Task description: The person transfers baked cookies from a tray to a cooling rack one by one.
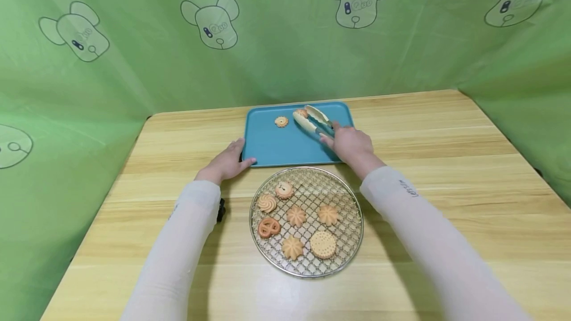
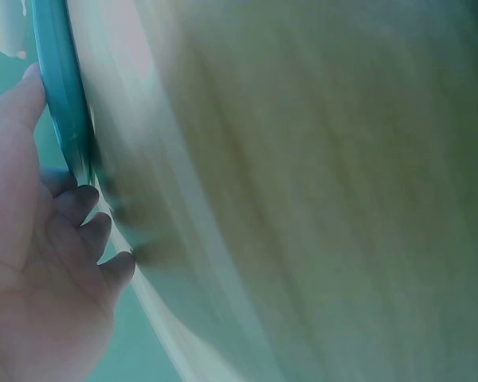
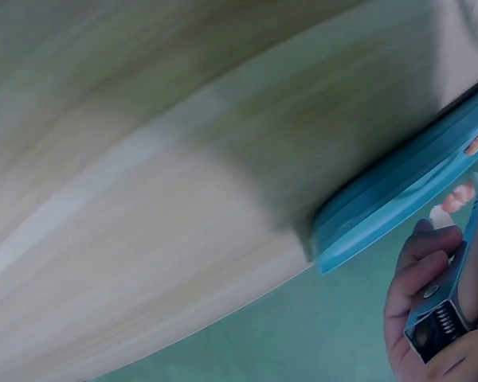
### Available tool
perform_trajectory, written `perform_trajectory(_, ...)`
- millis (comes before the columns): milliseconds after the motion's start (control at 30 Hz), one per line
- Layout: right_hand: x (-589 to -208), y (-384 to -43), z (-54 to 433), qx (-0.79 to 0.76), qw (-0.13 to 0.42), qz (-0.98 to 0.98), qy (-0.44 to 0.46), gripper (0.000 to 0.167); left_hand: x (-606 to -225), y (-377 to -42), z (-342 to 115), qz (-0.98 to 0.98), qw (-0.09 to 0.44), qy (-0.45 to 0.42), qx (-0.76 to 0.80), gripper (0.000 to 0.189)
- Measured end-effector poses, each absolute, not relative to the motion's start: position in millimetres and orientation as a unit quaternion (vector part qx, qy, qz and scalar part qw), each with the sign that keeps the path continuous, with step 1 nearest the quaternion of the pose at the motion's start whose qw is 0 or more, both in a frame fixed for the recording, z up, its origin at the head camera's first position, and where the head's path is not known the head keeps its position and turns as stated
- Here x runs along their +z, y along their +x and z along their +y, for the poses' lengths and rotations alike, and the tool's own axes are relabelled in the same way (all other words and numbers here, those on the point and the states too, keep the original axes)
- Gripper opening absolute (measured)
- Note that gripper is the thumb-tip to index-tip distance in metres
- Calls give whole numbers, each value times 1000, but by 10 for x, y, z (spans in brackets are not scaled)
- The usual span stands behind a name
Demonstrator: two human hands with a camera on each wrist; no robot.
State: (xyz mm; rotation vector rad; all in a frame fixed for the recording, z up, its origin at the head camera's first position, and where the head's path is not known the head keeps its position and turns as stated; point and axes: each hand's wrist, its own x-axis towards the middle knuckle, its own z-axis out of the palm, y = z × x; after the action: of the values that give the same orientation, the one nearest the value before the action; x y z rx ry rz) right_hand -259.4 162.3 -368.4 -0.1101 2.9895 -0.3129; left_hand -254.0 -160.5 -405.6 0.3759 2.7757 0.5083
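Observation:
My right hand (image 1: 353, 146) grips blue tongs (image 3: 454, 282) with cream scalloped tips. Between those tips is a small pinkish-brown cookie (image 1: 302, 112), over the back part of the blue tray (image 1: 285, 145). A round, scalloped-edge cookie (image 1: 281, 122) lies on the tray to the left of the tongs. My left hand (image 1: 226, 162) holds the tray's near left corner, its thumb at the front rim and its fingers along the left side. In the left wrist view, the fingertips (image 2: 121, 267) are bent near the tabletop.
A round wire rack (image 1: 308, 275) stands in front of the tray, carrying several cookies, among them a pretzel-shaped one (image 1: 269, 228) and a round dotted one (image 1: 323, 244). The wooden table (image 1: 446, 172) ends at a green curtain (image 1: 276, 63) behind and at the sides.

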Motion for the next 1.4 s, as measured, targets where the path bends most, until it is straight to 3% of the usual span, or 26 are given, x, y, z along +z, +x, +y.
perform_trajectory(633, -3627, -2465, 2149, -116, 12, 984, -136, 87, -3997, -2507, -1586, 964, 152, 130, 177, 82)
perform_trajectory(1000, -3654, -2343, 2395, -121, -3, 974, -190, 73, -3994, -2509, -1590, 963, 151, 132, 179, 83)
perform_trajectory(1400, -3739, -2181, 2564, -116, -10, 962, -246, 70, -4006, -2511, -1597, 963, 147, 131, 182, 83)
